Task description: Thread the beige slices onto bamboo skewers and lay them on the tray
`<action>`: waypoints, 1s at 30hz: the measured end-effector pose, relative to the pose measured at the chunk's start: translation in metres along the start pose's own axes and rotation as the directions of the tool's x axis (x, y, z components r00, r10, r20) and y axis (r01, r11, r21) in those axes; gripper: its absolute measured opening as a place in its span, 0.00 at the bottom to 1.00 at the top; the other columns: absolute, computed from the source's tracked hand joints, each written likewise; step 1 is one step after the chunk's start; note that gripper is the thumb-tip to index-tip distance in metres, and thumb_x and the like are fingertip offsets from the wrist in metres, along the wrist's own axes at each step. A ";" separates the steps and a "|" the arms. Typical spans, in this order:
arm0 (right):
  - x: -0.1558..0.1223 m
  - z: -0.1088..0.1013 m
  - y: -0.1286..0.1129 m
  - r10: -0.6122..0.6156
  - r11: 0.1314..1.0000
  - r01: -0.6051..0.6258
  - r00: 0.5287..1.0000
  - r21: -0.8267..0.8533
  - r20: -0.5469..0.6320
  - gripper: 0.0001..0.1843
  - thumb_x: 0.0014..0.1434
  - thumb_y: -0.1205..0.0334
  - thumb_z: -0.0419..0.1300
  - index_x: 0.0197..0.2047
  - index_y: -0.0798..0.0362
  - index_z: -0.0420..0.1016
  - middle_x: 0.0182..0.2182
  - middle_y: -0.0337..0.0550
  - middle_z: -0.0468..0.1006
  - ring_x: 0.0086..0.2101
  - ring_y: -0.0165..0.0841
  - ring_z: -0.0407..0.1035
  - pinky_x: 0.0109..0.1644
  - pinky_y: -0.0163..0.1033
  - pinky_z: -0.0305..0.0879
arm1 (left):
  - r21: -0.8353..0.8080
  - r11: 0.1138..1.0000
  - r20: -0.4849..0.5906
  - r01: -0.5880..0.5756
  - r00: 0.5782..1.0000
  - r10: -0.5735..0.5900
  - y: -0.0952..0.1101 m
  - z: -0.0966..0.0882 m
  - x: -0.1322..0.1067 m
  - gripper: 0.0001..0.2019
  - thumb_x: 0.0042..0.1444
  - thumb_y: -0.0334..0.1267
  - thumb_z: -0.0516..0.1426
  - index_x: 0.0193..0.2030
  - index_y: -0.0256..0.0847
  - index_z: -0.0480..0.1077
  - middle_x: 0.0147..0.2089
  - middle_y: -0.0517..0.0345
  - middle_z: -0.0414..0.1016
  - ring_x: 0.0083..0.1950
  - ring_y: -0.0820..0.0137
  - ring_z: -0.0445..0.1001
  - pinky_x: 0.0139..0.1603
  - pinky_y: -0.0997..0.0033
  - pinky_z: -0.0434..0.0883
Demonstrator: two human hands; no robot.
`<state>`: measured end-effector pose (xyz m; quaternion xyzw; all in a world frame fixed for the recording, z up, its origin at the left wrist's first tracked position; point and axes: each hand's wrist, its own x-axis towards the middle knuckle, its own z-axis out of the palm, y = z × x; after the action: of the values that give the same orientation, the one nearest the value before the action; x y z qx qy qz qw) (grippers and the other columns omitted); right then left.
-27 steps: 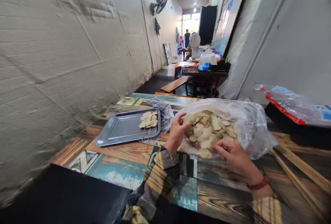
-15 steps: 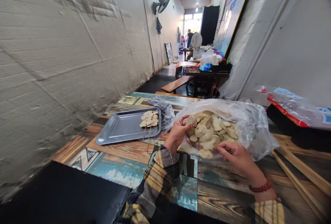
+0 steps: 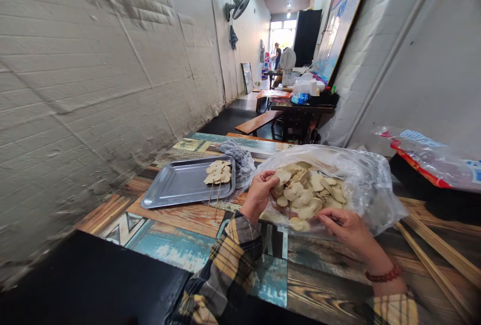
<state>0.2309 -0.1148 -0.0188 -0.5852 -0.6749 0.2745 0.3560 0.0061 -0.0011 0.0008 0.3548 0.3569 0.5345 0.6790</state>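
Right hand (image 3: 340, 225): at 1 o'clock, by the near edge of the plastic bag (image 3: 370, 185); thumb and forefinger form a narrow pinch; cannot tell what, if anything, lies between them. Left hand (image 3: 257, 192): at 12 o'clock; fingertips narrow, holding one pale slice (image 3: 282, 176); over the last second this slice has come more fully into view, while both hands have stayed nearly in place; work therefore appears to remain at the bag. Loose slices (image 3: 302, 195): inside the bag, at 1 o'clock. Metal tray (image 3: 176, 185): at 11 o'clock; skewered slices (image 3: 218, 172) rest at its right end, unchanged; two sticks (image 3: 219, 195) overhang the near rim. Bench (image 3: 258, 122): at 12 o'clock, beyond the table (image 3: 270, 275).
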 end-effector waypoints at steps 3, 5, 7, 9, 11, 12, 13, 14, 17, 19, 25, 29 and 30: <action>0.000 0.001 -0.001 0.003 1.000 -0.003 1.000 -0.002 0.000 0.21 0.62 0.46 0.56 0.31 0.52 0.83 0.19 0.39 0.75 0.22 0.33 0.69 0.27 0.36 0.63 | -0.022 1.000 -0.010 0.017 1.000 -0.017 0.001 0.000 0.000 0.20 0.29 0.34 0.71 0.32 0.37 0.74 0.25 0.63 0.71 0.26 0.78 0.66 0.28 0.76 0.59; -0.001 0.002 -0.002 0.002 1.000 -0.002 1.000 -0.004 -0.006 0.21 0.62 0.47 0.56 0.31 0.52 0.83 0.19 0.39 0.76 0.21 0.33 0.69 0.27 0.36 0.63 | -0.029 0.999 -0.017 0.021 1.000 -0.021 0.001 0.000 0.000 0.19 0.29 0.35 0.71 0.31 0.37 0.74 0.26 0.62 0.72 0.27 0.77 0.66 0.28 0.76 0.59; -0.001 0.002 -0.002 0.001 1.000 -0.001 1.000 -0.006 -0.019 0.20 0.61 0.48 0.56 0.30 0.52 0.83 0.19 0.40 0.76 0.21 0.33 0.69 0.26 0.36 0.63 | -0.028 0.999 -0.028 0.024 0.999 -0.025 0.001 -0.001 0.001 0.18 0.29 0.35 0.71 0.31 0.37 0.74 0.26 0.62 0.72 0.27 0.77 0.66 0.27 0.77 0.59; 0.000 0.003 -0.002 0.000 1.000 0.000 1.000 0.000 -0.023 0.20 0.61 0.48 0.57 0.30 0.52 0.83 0.19 0.40 0.77 0.21 0.33 0.69 0.27 0.36 0.63 | -0.028 0.999 -0.033 0.033 0.999 -0.034 0.001 -0.001 0.001 0.17 0.30 0.34 0.71 0.30 0.36 0.74 0.26 0.63 0.71 0.26 0.77 0.66 0.27 0.77 0.58; 0.000 0.003 -0.001 -0.004 1.000 0.004 1.000 0.009 -0.029 0.19 0.60 0.48 0.57 0.30 0.51 0.84 0.19 0.40 0.77 0.21 0.33 0.69 0.27 0.36 0.64 | -0.030 0.998 -0.031 0.046 0.998 -0.047 0.000 -0.002 0.001 0.17 0.30 0.34 0.71 0.30 0.36 0.74 0.26 0.63 0.71 0.26 0.77 0.66 0.27 0.77 0.58; 0.001 0.003 -0.001 -0.004 1.000 0.005 0.999 0.015 -0.033 0.19 0.60 0.48 0.58 0.30 0.51 0.84 0.19 0.40 0.77 0.21 0.33 0.69 0.27 0.36 0.64 | -0.030 0.998 -0.028 0.052 0.998 -0.052 0.000 -0.003 0.002 0.17 0.30 0.34 0.71 0.30 0.36 0.74 0.26 0.63 0.72 0.26 0.77 0.66 0.27 0.77 0.58; 0.001 0.004 -0.001 -0.001 1.000 0.002 0.999 0.022 -0.035 0.19 0.60 0.48 0.58 0.30 0.51 0.84 0.19 0.40 0.77 0.21 0.33 0.70 0.27 0.36 0.65 | -0.028 0.998 -0.025 0.054 0.998 -0.055 -0.001 -0.003 0.002 0.18 0.30 0.34 0.71 0.31 0.36 0.74 0.26 0.62 0.72 0.26 0.77 0.66 0.27 0.77 0.59; 0.001 0.004 -0.001 0.004 1.000 -0.003 0.999 0.030 -0.039 0.19 0.59 0.48 0.58 0.30 0.51 0.84 0.19 0.40 0.77 0.21 0.33 0.70 0.27 0.36 0.65 | -0.023 0.998 -0.022 0.055 0.998 -0.056 -0.001 -0.003 0.002 0.18 0.29 0.34 0.71 0.31 0.36 0.74 0.27 0.62 0.72 0.26 0.78 0.66 0.27 0.76 0.59; 0.000 0.006 -0.002 0.018 0.999 -0.017 0.999 0.044 -0.038 0.19 0.59 0.48 0.58 0.31 0.51 0.84 0.20 0.40 0.78 0.21 0.33 0.70 0.26 0.36 0.65 | 0.000 0.999 -0.003 0.049 0.999 -0.049 -0.003 -0.003 0.001 0.20 0.29 0.36 0.72 0.31 0.35 0.75 0.26 0.62 0.73 0.26 0.77 0.67 0.28 0.76 0.60; 0.000 0.008 -0.002 0.009 1.000 -0.008 0.999 0.028 -0.037 0.19 0.60 0.48 0.58 0.31 0.51 0.83 0.20 0.40 0.77 0.21 0.33 0.69 0.26 0.36 0.65 | 0.014 0.999 0.011 0.033 0.999 -0.033 -0.003 -0.002 0.000 0.20 0.29 0.38 0.72 0.32 0.35 0.75 0.26 0.62 0.73 0.26 0.77 0.67 0.28 0.76 0.60; 0.000 0.008 -0.002 0.001 1.000 -0.002 1.000 -0.015 -0.022 0.19 0.62 0.48 0.57 0.31 0.51 0.83 0.18 0.39 0.75 0.21 0.34 0.69 0.27 0.37 0.64 | 0.075 0.996 0.016 -0.055 0.998 0.054 -0.001 -0.001 -0.004 0.17 0.34 0.40 0.71 0.31 0.37 0.74 0.26 0.62 0.72 0.27 0.77 0.65 0.29 0.76 0.59; 0.000 0.007 -0.006 0.003 1.000 -0.003 1.000 -0.009 -0.026 0.20 0.62 0.48 0.56 0.29 0.50 0.82 0.18 0.39 0.75 0.21 0.34 0.69 0.27 0.36 0.63 | 0.126 0.987 0.024 -0.097 0.995 0.095 -0.003 -0.002 -0.004 0.14 0.37 0.38 0.69 0.31 0.37 0.74 0.26 0.62 0.72 0.27 0.77 0.65 0.30 0.75 0.60; 0.000 0.007 -0.007 0.006 1.000 -0.006 1.000 -0.007 -0.023 0.20 0.62 0.48 0.56 0.29 0.50 0.82 0.18 0.39 0.75 0.21 0.33 0.69 0.27 0.36 0.63 | 0.141 0.984 0.026 -0.108 0.994 0.105 -0.003 -0.002 -0.004 0.13 0.38 0.38 0.69 0.31 0.36 0.74 0.26 0.62 0.72 0.27 0.76 0.65 0.31 0.75 0.60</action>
<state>0.2214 -0.1156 -0.0173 -0.5916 -0.6701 0.2664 0.3606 0.0053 -0.0050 -0.0025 0.4259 0.3685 0.5399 0.6256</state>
